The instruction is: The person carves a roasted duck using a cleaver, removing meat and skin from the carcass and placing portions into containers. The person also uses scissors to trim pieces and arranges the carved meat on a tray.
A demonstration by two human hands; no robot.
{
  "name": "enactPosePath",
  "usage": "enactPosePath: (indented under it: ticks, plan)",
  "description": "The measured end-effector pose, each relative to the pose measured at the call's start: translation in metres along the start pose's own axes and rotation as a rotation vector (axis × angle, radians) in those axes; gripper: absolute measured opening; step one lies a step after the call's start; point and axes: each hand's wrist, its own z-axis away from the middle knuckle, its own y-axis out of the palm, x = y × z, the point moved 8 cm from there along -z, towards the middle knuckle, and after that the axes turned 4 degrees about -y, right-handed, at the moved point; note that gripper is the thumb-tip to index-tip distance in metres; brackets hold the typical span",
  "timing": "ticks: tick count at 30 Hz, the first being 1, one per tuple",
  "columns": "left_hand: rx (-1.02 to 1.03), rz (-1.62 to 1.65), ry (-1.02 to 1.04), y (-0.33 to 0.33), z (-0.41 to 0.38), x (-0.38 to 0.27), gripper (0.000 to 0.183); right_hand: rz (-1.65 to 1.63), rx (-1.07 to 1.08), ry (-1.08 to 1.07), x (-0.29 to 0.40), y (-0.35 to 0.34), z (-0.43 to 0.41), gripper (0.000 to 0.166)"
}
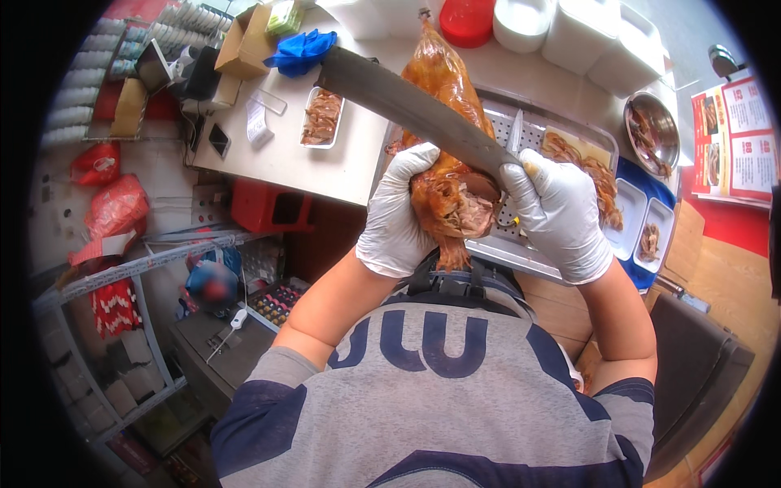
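Observation:
My left hand (399,213), in a white glove, grips the side of a glossy brown roast duck (442,70). The near end of the bird is cut away and shows pale meat. In my right hand (558,210), also gloved, is a broad-bladed knife (409,104); its handle is hidden by the fingers. The blade slants up to the left across the duck. Beneath the bird is a perforated metal tray (497,119), with carved slices (601,183) on its right side. A smaller pointed blade (516,131) lies on that tray.
A white tray of sliced meat (321,119), a phone (219,141) and a blue cloth-like bundle (300,52) are left on the counter. To the right stand a steel bowl (671,125) with meat scraps and a blue tray (645,277) holding white dishes. White containers (576,33) line the back.

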Motion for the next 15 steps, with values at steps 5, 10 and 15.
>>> enactPosePath:
  ticks: [5, 10, 15]
  plan:
    - [0.009, 0.043, 0.029, -0.003, -0.002, -0.001, 0.05, 0.041, 0.0, -0.026, 0.0, -0.001, -0.001, 0.023]
    - [0.0, 0.053, 0.013, -0.01, -0.003, 0.001, 0.05, 0.075, 0.03, -0.084, -0.002, -0.003, 0.006, 0.023]
    - [-0.013, 0.085, -0.015, -0.013, -0.003, 0.001, 0.053, 0.089, 0.026, -0.097, -0.002, -0.003, 0.007, 0.023]
